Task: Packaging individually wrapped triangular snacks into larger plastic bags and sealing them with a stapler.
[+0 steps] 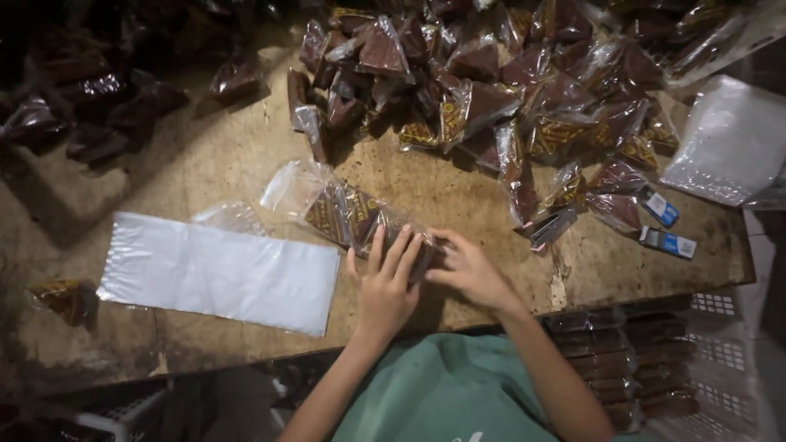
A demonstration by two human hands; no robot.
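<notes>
A clear plastic bag (pixel 344 209) lies on the wooden table (pixel 229 155), filled at its near end with brown triangular wrapped pieces, its empty end pointing away to the left. My left hand (pixel 385 282) lies flat over the near end of this bag, fingers spread on it. My right hand (pixel 467 270) touches the same end from the right, fingers bent against the pieces. A big heap of brown triangular wrapped pieces (pixel 491 90) covers the far side of the table.
A stack of flat clear bags (pixel 221 270) lies left of my hands, another stack (pixel 729 139) at the right edge. Two small blue and white boxes (pixel 667 225) lie near the heap. A white crate (pixel 720 368) with filled packs sits lower right. Dark packs (pixel 90 106) lie far left.
</notes>
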